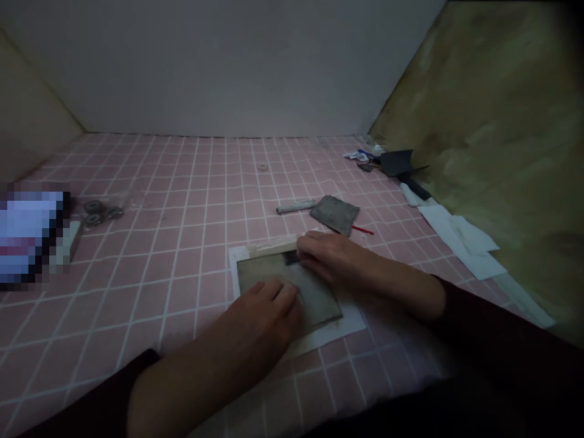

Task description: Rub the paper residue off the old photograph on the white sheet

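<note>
A thin grey rectangular sheet (pixel 269 271) lies on white paper (pixel 353 322) in front of me. Along its far edge runs a pale, straight strip (pixel 271 245). My left hand (pixel 274 313) rests over the sheet's near left part, fingers bent and close together, their tips hidden. At the strip's right end, my right hand (pixel 326 255) has its fingers curled and closed. A small dark patch (pixel 291 258) shows beside those fingertips on the sheet; whether the hand grips it, I cannot make out.
Beyond my right hand lie a grey cloth-like square (pixel 335 213), a grey stick (pixel 295 207) and a thin red stick (pixel 364 230). A black dustpan-like tool (pixel 396 163) and white papers (pixel 456 234) line the right wall. A blurred screen (pixel 27 234) stands left, near tape rolls (pixel 93 213).
</note>
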A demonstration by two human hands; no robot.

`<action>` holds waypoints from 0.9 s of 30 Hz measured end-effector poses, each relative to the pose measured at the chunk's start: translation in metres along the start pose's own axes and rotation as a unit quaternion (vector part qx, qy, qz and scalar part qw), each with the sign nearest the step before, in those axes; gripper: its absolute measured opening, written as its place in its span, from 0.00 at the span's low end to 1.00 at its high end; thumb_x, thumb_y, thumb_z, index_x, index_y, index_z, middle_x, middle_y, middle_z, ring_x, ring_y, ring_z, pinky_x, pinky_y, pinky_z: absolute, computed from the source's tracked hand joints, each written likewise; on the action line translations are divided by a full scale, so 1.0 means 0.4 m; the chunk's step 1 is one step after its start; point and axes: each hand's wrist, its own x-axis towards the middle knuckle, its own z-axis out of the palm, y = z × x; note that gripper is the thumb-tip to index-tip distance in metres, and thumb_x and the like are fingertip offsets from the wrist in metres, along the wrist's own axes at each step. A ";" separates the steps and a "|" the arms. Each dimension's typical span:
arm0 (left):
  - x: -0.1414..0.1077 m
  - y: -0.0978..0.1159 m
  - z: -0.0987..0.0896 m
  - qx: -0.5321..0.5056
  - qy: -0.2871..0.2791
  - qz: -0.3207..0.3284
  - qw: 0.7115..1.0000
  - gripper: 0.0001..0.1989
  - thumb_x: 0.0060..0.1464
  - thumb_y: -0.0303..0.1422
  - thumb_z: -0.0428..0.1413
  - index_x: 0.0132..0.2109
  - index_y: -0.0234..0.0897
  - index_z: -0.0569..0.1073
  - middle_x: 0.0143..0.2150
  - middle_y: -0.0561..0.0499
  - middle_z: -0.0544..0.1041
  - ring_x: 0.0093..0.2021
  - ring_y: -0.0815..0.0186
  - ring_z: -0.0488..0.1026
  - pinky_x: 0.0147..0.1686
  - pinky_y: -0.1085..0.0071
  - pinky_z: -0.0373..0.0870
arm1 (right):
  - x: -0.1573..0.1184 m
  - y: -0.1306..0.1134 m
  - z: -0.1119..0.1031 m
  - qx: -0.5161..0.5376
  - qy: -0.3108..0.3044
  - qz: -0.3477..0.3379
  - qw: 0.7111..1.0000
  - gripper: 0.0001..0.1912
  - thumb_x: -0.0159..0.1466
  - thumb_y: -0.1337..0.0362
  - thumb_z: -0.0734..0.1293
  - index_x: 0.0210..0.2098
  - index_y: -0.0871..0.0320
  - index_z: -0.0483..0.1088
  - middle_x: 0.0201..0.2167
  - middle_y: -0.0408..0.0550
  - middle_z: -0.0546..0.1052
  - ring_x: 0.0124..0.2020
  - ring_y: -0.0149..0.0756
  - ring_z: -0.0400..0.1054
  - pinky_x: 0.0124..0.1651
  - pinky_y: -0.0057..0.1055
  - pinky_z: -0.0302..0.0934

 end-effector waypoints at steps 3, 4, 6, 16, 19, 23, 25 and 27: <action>0.002 0.000 -0.001 0.003 0.003 0.000 1.000 0.10 0.62 0.23 0.44 0.43 0.31 0.69 0.40 0.45 0.71 0.35 0.62 0.64 0.34 0.63 0.71 | 0.001 -0.003 0.004 -0.011 0.001 -0.010 1.000 0.06 0.65 0.72 0.57 0.34 0.59 0.63 0.32 0.47 0.68 0.31 0.32 0.59 0.34 0.30 0.51; 0.001 0.001 -0.001 0.005 0.002 -0.003 1.000 0.10 0.62 0.23 0.44 0.44 0.31 0.69 0.39 0.45 0.70 0.35 0.62 0.63 0.34 0.63 0.71 | 0.007 -0.011 0.008 -0.012 0.001 -0.022 1.000 0.06 0.65 0.73 0.57 0.34 0.59 0.63 0.33 0.46 0.68 0.29 0.32 0.58 0.33 0.29 0.51; -0.001 0.002 -0.001 0.007 0.002 -0.011 1.000 0.10 0.61 0.23 0.44 0.45 0.30 0.69 0.37 0.46 0.70 0.34 0.62 0.63 0.33 0.62 0.70 | 0.020 -0.026 0.014 -0.008 0.002 -0.051 0.999 0.06 0.64 0.74 0.58 0.35 0.59 0.63 0.33 0.45 0.68 0.28 0.30 0.57 0.31 0.29 0.50; 0.004 -0.002 0.001 0.001 0.009 -0.005 1.000 0.11 0.62 0.23 0.43 0.43 0.30 0.69 0.38 0.45 0.70 0.35 0.62 0.63 0.35 0.62 0.70 | 0.011 -0.028 -0.003 -0.017 -0.024 -0.016 0.999 0.06 0.65 0.73 0.58 0.34 0.60 0.64 0.32 0.47 0.69 0.30 0.32 0.59 0.34 0.29 0.51; 0.002 -0.003 0.001 0.004 0.002 -0.017 1.000 0.11 0.61 0.22 0.44 0.46 0.30 0.69 0.37 0.46 0.69 0.35 0.63 0.63 0.35 0.63 0.70 | 0.026 -0.040 0.006 -0.007 -0.014 -0.048 0.999 0.05 0.64 0.73 0.59 0.36 0.60 0.64 0.34 0.47 0.69 0.28 0.31 0.58 0.32 0.29 0.50; -0.003 -0.004 0.007 -0.003 -0.010 -0.005 1.000 0.10 0.62 0.23 0.45 0.46 0.31 0.69 0.42 0.44 0.69 0.36 0.62 0.63 0.36 0.62 0.71 | 0.006 -0.021 -0.012 -0.063 -0.038 0.008 0.997 0.05 0.65 0.73 0.59 0.35 0.60 0.65 0.34 0.48 0.69 0.30 0.31 0.60 0.32 0.29 0.49; -0.003 -0.004 0.009 -0.003 -0.006 -0.002 1.000 0.09 0.62 0.24 0.45 0.45 0.31 0.69 0.41 0.44 0.69 0.36 0.62 0.63 0.36 0.61 0.71 | 0.003 -0.019 -0.014 -0.081 -0.044 0.011 0.996 0.06 0.66 0.73 0.58 0.35 0.60 0.65 0.34 0.48 0.70 0.30 0.32 0.60 0.31 0.30 0.48; -0.003 -0.004 0.010 -0.003 0.006 -0.005 1.000 0.10 0.62 0.23 0.44 0.45 0.30 0.69 0.39 0.45 0.69 0.35 0.62 0.63 0.36 0.61 0.71 | 0.015 -0.027 -0.004 -0.064 -0.032 -0.024 0.997 0.05 0.66 0.73 0.58 0.35 0.59 0.64 0.34 0.47 0.69 0.29 0.31 0.59 0.31 0.30 0.48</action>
